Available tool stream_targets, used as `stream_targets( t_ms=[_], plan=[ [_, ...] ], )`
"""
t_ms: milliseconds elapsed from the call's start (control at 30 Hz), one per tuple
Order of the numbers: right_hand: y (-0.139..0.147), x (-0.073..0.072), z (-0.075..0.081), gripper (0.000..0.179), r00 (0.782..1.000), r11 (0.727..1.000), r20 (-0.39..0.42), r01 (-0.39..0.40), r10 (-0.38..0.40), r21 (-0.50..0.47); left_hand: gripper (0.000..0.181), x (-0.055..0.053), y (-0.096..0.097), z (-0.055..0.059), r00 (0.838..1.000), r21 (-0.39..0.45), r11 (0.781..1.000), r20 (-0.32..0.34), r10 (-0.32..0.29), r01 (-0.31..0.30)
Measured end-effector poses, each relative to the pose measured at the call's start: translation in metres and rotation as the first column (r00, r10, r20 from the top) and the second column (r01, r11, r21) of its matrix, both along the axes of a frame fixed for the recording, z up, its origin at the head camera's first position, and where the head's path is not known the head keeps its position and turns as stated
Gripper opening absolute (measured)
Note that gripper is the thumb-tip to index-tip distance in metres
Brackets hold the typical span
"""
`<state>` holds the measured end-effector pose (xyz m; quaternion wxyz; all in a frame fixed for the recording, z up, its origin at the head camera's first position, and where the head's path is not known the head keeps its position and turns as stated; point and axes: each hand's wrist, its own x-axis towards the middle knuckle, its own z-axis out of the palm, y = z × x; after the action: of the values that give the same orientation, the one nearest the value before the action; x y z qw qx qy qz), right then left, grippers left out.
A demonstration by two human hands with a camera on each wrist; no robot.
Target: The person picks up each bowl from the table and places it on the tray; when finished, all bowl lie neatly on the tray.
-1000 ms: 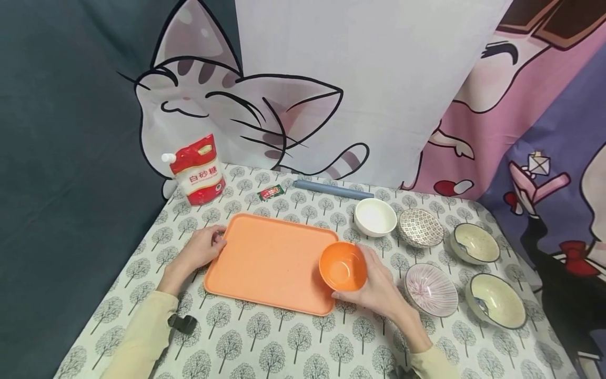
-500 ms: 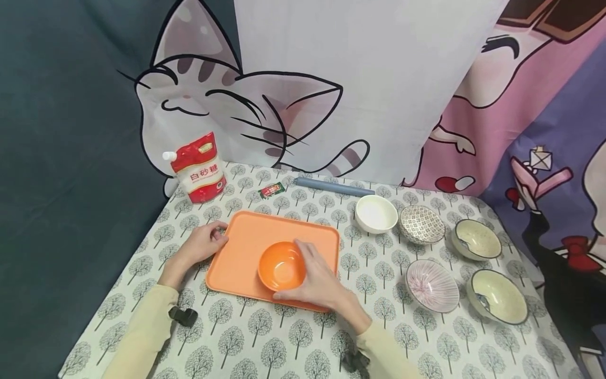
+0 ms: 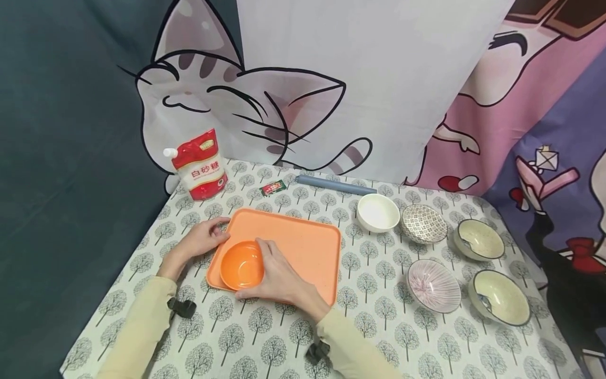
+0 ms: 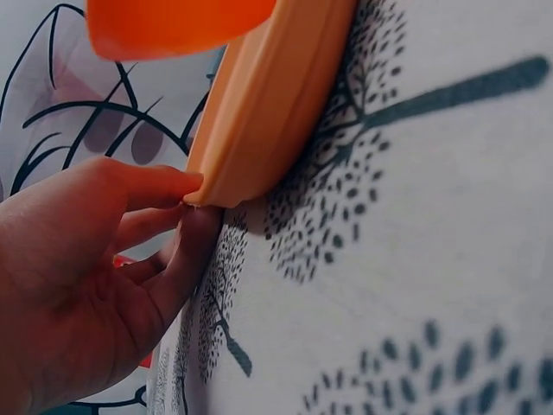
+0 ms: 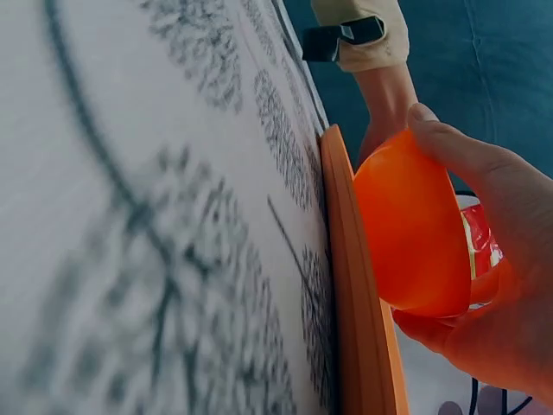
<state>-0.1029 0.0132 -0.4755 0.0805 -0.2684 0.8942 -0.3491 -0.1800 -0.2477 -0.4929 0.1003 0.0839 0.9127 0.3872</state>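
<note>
The orange bowl (image 3: 242, 268) is gripped at its right side by the right hand (image 3: 283, 275), with thumb and fingers curled round its wall. It is held upright at the near left part of the orange tray (image 3: 303, 245); whether its base touches the tray cannot be told. The tray's left edge is pinched by the left hand (image 3: 201, 240). The bowl's placing is judged nearly complete, with its release not yet made.

Farther out, a white bowl (image 3: 377, 213), a lattice-patterned bowl (image 3: 424, 224), a pink-streaked bowl (image 3: 433, 287), a farther cream bowl (image 3: 479, 240) and a nearer cream bowl (image 3: 500, 298) are set to the right, off the tray and untouched. Beyond the tray are seen a blue-grey rod (image 3: 336, 185), a small red-and-green packet (image 3: 273, 188) and a red-and-white sugar pouch (image 3: 201, 168), all likewise unhandled.

Compared with half a second ago, the orange bowl has been carried leftward from over the tray's middle, while the left hand has been kept at the tray's edge and the other bowls have been left in place.
</note>
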Motion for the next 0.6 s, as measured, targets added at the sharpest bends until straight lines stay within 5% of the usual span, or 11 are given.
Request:
stream_targets(
  t_ms=[600],
  plan=[
    [-0.043, -0.004, -0.001, 0.134, 0.994, 0.995, -0.062, -0.085, 0.087, 0.043, 0.055, -0.005, -0.004, -0.003, 0.993, 0.059, 0.997, 0.107, 0.043, -0.05]
  ],
)
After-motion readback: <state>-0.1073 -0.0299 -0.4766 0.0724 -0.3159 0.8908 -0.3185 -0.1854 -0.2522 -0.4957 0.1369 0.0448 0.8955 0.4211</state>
